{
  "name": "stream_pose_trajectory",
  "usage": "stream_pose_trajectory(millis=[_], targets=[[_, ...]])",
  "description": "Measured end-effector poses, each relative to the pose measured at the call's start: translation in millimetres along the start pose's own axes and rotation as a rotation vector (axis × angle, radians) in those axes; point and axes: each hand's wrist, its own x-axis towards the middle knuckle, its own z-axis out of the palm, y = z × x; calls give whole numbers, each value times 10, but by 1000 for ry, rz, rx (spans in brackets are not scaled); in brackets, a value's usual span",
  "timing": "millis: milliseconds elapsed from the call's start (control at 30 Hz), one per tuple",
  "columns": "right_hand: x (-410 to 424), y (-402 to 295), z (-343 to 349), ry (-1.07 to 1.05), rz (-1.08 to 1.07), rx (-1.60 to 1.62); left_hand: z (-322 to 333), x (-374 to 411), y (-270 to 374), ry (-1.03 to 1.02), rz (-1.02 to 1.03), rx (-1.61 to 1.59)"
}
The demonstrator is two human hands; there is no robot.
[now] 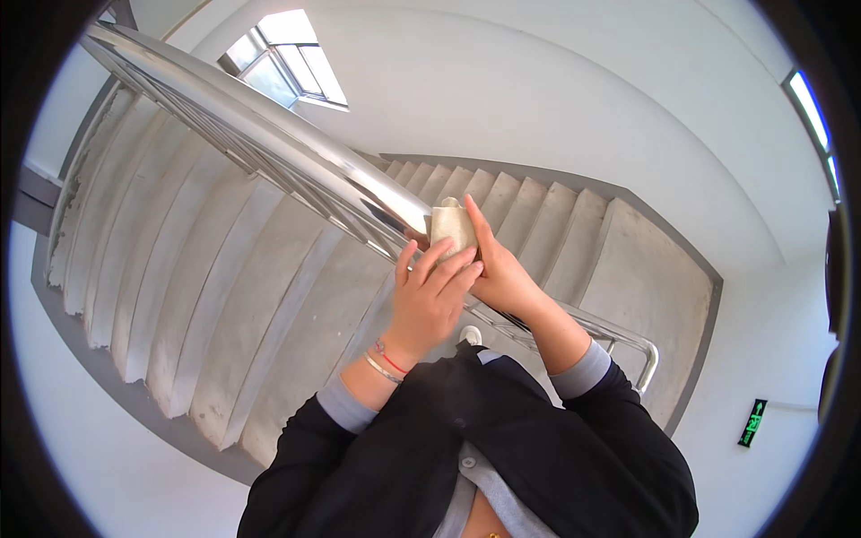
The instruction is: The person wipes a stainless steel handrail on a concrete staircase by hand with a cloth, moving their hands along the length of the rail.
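Note:
A folded beige cloth (452,225) lies over the polished metal handrail (323,158), in front of my body. My right hand (501,272) grips the cloth from its right side, one finger stretched up along the edge. From the lower left, my left hand (430,302) lays its spread fingers over the cloth's lower part, close to the right fingers. The left thumb is hidden. A ring sits on one left finger, and a red cord and a bangle circle that wrist. The hands hide the lower edge of the cloth.
Concrete stairs (222,249) run along the left of the railing, and another flight (518,208) lies beyond it. The rail bends at its end (651,363) on the right. A window (289,64) and a lit green exit sign (752,424) are on the walls.

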Motion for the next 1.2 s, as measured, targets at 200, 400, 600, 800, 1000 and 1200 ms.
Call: stream_pose_trajectory(millis=[200,400,600,800,1000,1200], targets=[[-61,53,73,95,-77,-104,-12,43,-110,81,-38,157],[-298,169,-156,143,-117,-135,-96,43,-493,269,-198,136],[-536,370,-97,249,-42,-385,-46,403,-373,268,-266,87],[-758,609,-21,360,26,-612,-40,600,-777,610,-381,-128],[-799,674,41,483,-41,-577,-63,374,-726,815,-694,-805],[-766,654,27,482,-24,-597,404,-401,-460,343,-839,-781]])
